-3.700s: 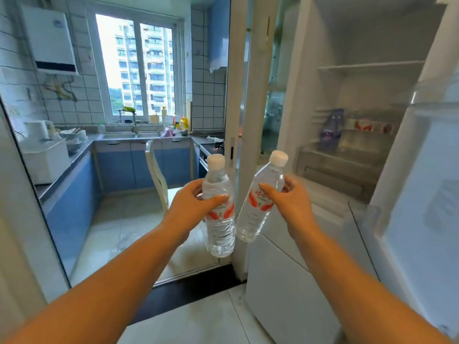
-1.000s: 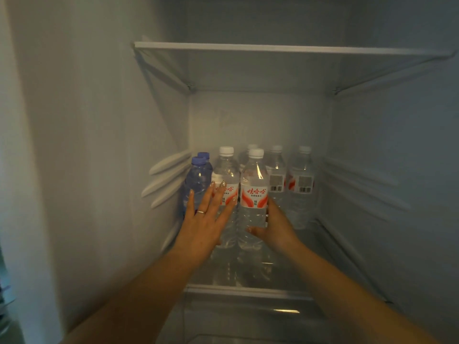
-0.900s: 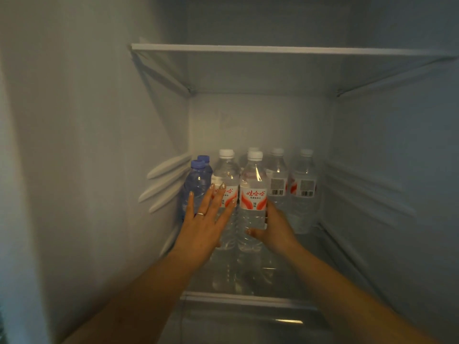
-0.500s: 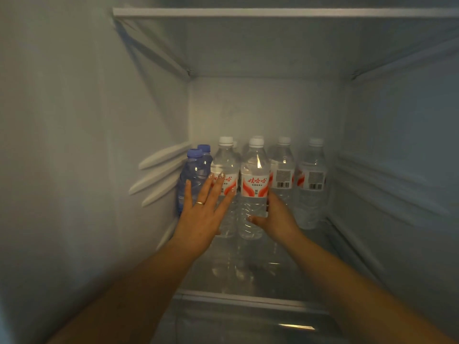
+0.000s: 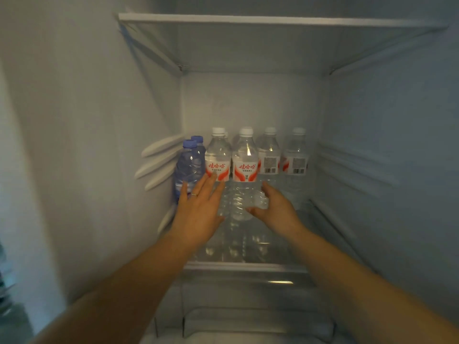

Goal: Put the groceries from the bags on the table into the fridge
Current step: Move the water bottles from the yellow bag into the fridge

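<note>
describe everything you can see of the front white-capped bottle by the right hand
The front bottle is clear ribbed plastic with a white screw cap and a white label with red swooshes and red characters. It looks full and sealed, and stands upright on the glass shelf, close beside a matching bottle on its left and ahead of two more. The right hand is open beside its lower body, thumb and fingers close to it; whether they touch is unclear.

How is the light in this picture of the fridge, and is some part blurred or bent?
Head view: dim, bluish light; a small glare spot on the front water bottle; the upper shelf edge bows from the wide lens; left hand slightly soft, bottle labels readable.
</note>
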### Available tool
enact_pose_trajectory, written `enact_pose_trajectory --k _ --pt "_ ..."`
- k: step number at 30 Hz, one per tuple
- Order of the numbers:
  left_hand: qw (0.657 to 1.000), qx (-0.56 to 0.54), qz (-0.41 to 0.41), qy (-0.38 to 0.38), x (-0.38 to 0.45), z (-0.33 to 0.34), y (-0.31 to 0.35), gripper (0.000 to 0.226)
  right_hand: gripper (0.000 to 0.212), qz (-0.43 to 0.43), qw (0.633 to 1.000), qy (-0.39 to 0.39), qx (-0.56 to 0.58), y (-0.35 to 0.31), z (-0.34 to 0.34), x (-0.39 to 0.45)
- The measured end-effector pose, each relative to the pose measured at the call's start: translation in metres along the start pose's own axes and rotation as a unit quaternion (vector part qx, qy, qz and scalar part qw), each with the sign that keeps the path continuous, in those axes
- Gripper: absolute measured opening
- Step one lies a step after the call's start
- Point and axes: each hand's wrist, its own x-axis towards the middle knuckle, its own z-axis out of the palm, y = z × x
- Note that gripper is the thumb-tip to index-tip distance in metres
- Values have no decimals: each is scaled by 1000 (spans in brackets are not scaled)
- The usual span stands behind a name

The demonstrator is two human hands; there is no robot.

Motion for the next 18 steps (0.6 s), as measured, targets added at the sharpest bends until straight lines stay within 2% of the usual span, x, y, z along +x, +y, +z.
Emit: enact_pose_trajectory --k 2,8,11,18 --pt "997 -71 6 18 -15 -9 3 83 64 -9 999 7 -37 -8 -12 -23" --pt "981 -175 60 64 -77 -30 15 66 75 -32 982 12 -187 -24 -34 -110" --pt "971 -221 84 40 -120 -42 26 63 74 -31 975 42 -217 -34 -34 -162" --pt "954 -235 175 -65 -241 -64 64 62 77 41 961 40 -270 -49 -21 -312"
